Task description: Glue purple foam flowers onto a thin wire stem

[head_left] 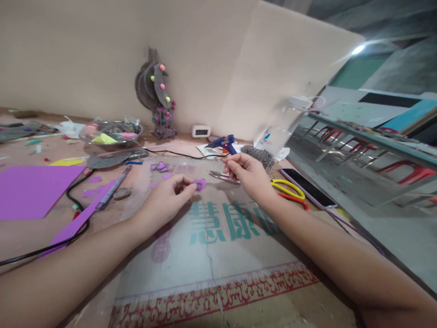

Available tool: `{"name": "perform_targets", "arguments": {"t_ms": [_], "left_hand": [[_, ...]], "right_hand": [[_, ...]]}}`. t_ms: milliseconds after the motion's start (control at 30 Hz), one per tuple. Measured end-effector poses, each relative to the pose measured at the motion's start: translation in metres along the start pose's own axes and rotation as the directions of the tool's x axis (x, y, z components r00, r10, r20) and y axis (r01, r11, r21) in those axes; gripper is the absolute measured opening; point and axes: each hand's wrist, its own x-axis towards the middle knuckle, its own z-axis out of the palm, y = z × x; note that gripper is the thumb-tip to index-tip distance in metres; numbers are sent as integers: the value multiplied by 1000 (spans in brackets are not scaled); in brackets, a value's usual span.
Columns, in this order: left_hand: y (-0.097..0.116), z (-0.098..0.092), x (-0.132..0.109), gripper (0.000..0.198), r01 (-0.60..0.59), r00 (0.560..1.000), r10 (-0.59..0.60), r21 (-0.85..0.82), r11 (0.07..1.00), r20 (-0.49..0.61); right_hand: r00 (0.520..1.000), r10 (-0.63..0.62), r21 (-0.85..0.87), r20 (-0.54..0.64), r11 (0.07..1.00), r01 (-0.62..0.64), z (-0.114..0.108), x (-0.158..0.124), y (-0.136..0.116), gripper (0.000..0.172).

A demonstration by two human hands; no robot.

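My left hand (175, 193) pinches a small purple paper flower (200, 184) between thumb and fingertips, low over the printed sheet. A dark line shows on the flower. Off to the right, my right hand (247, 173) is closed, thumb against fingers; what it holds, if anything, is too small to make out. Thread snips (221, 176) lie beside and partly behind that hand. Just beyond it are a blue glue gun (223, 143) with a red light and a ball of grey yarn (259, 157). More purple cut-outs (160, 166) lie behind my left hand.
Purple paper (37, 191), a pen (114, 187) and a black cable (70, 191) lie on the left. Behind stand a bowl of craft bits (111, 132), a small digital clock (200, 131) and a grey pom-pom ornament (155, 91). Scissors (288, 189) and a phone (309, 187) lie right.
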Motion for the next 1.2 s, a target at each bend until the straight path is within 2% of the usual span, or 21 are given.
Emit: {"name": "perform_targets", "arguments": {"t_ms": [133,300,500,567,667,767,900,967,1067,1133,1200], "left_hand": [[0,0,0,17,24,1000,-24,15,1000,-6],[0,0,0,18,14,1000,-14,5,1000,-11],[0,0,1,19,21,1000,-20,18,1000,-13],[0,0,1,19,19,1000,-19,22,1000,-17],[-1,-1,1,19,20,1000,-20,10,1000,-10],[-1,-1,2,19,23,1000,-23,-23,999,13],[0,-1,1,17,18,1000,-17,-46,999,19],[1,-1,1,17,20,1000,-20,-47,999,15],[2,-1,1,17,23,1000,-22,-55,998,16],[1,-1,1,17,21,1000,-20,-58,998,14],[0,-1,1,17,22,1000,-22,-58,998,11]], "right_hand": [[1000,-18,-149,0,989,18,-18,13,6,19],[994,-50,-418,100,904,88,-36,20,12,26],[993,-57,-536,103,838,104,-36,18,10,8],[991,-81,-578,105,806,128,-34,17,10,12],[962,-123,-682,243,684,260,-33,16,12,24],[896,-130,-716,425,558,420,-34,16,13,18],[857,-117,-726,502,481,492,-31,14,17,20],[859,-115,-741,499,458,492,-27,13,21,20],[894,-136,-785,426,435,440,-22,12,26,22],[921,-195,-808,338,441,390,-20,11,26,24],[924,-294,-807,243,467,361,-19,7,20,30]]}}
